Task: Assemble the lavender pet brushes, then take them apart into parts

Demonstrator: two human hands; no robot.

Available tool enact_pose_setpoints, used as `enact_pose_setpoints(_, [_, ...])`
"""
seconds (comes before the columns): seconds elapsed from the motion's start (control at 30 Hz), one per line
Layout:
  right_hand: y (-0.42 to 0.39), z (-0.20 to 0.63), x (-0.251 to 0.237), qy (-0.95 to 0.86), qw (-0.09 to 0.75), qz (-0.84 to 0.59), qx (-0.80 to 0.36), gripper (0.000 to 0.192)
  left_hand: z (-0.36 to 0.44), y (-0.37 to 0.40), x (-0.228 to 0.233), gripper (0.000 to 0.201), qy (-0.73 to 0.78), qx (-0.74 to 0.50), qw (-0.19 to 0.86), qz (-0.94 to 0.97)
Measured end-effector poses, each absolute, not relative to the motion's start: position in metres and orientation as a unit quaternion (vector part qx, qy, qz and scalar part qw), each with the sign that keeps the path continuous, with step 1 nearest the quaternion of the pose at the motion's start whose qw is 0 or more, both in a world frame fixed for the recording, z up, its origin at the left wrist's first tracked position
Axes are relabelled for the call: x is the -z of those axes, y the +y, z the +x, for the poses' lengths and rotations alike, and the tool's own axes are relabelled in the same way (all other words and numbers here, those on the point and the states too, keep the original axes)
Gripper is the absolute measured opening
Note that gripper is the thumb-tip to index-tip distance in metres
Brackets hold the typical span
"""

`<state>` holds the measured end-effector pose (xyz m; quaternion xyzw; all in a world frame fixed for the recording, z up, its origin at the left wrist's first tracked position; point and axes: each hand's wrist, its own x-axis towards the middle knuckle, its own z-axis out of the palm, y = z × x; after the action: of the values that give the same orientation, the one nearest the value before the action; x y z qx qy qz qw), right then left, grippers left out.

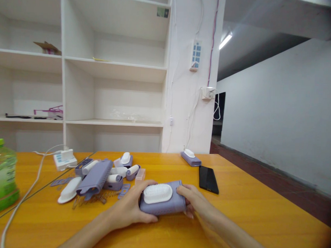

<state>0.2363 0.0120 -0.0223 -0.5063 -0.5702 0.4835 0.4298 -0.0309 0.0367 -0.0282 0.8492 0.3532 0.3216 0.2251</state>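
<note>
**Both hands clamped on the purple brush case**

Purple case (162,203) with a white brush pad (158,193) on top, lying flat on the orange table (260,214), long axis running side to side between the two grips. Left hand (132,209) wrapped round the left end, thumb underneath along the front edge, fingers curled over the back. Right hand (191,199) cupping the right end, fingertips pressed to the short side, slightly blurred. Both grips closed on the case, neither nearer than the other: one end each, case squarely between.

Just beyond the right grip, a black phone (208,179) lying flat, apart from the case. Further back past it, a second purple unit with white pad (190,157) near the far table edge. Beyond the left grip, a loose heap of purple and white parts (101,176), well clear of the held case. Behind that heap, a white power strip (64,159) with its cable trailing forward. Far out to the left of the grip, a green bottle (2,176). White shelving (115,68) against the wall behind.
</note>
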Motion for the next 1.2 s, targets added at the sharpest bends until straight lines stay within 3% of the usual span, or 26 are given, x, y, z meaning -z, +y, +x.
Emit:
enact_pose_setpoints(0.23, [0.024,0.247,0.031,-0.559,0.418,-0.519,-0.493,0.036,-0.038,0.036,0.024,0.085,0.355,-0.323,0.226,0.848])
enact_pose_setpoints(0.4, [0.035,0.259,0.039,-0.533,0.411,-0.494,-0.55,0.052,-0.047,0.044,0.031,0.09,0.364,-0.36,0.216,0.831])
enact_pose_setpoints(0.63, [0.048,0.269,0.037,-0.513,0.372,-0.509,-0.582,0.045,-0.054,0.049,0.032,0.091,0.371,-0.334,0.221,0.838])
enact_pose_setpoints(0.93, [0.057,0.31,0.026,-0.524,0.358,-0.618,-0.464,0.041,-0.072,0.065,0.031,0.095,0.386,-0.313,0.205,0.843])
enact_pose_setpoints(1.1, [0.047,0.31,0.02,-0.583,0.289,-0.665,-0.367,0.035,-0.085,0.065,0.015,0.09,0.364,-0.262,0.101,0.888])
enact_pose_setpoints(1.2, [0.04,0.304,0.017,-0.624,0.297,-0.677,-0.255,0.043,-0.086,0.063,0.01,0.088,0.358,-0.24,0.04,0.901])
